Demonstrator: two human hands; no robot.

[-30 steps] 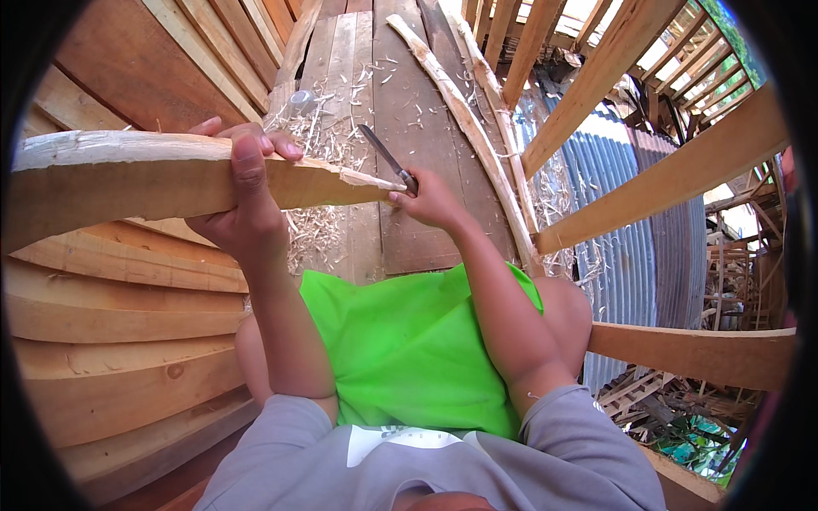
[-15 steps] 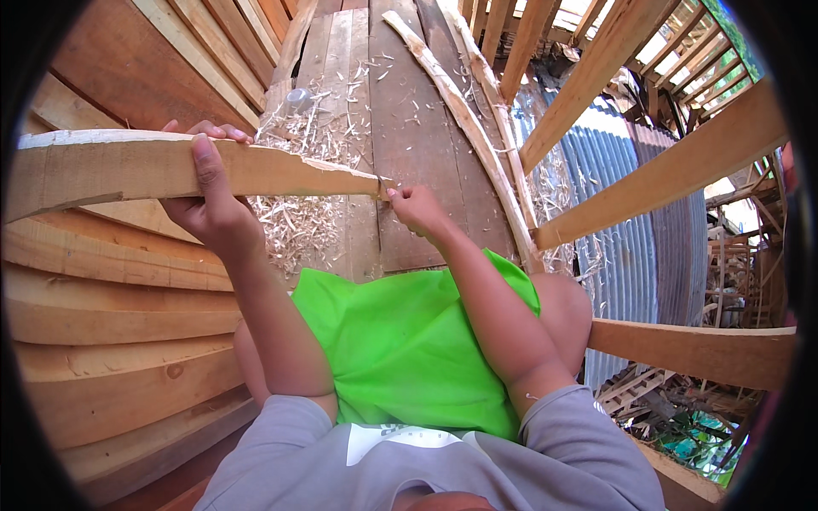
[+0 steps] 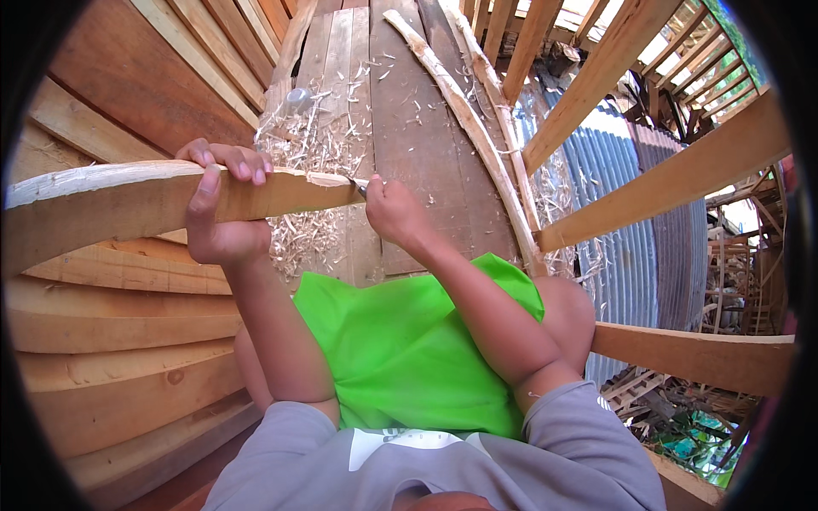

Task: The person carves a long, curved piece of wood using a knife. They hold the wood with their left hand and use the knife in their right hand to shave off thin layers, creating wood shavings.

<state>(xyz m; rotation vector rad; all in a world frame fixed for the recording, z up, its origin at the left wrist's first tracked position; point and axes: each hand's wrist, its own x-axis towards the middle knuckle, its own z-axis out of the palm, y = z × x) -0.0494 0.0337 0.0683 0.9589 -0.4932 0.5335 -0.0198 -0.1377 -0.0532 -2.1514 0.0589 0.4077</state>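
Observation:
A long, curved wooden plank (image 3: 111,209) runs from the left rim to the middle, its upper edge pale and freshly cut and its right end narrower. My left hand (image 3: 223,204) is closed around it, thumb on the near face and fingers over the top edge. At the plank's right end, my right hand (image 3: 394,211) is closed on a knife (image 3: 359,188). Only a short dark part of the knife shows; the fist hides the rest. Its dark part touches the tip of the plank. Green shorts (image 3: 400,341) cover my lap below.
Curled wood shavings (image 3: 294,238) litter the floorboards (image 3: 409,153) beyond the plank, near a clear plastic cup (image 3: 298,100). Two stripped poles (image 3: 464,115) lie to the right. Upright boards (image 3: 128,336) line the left; wooden rails (image 3: 665,183) and corrugated metal sheets (image 3: 618,247) stand right.
The plank has shifted and tilted, its right end drawn a little left and its left part lower. More fingers of my left hand now lie over its top edge. My right hand moved slightly left.

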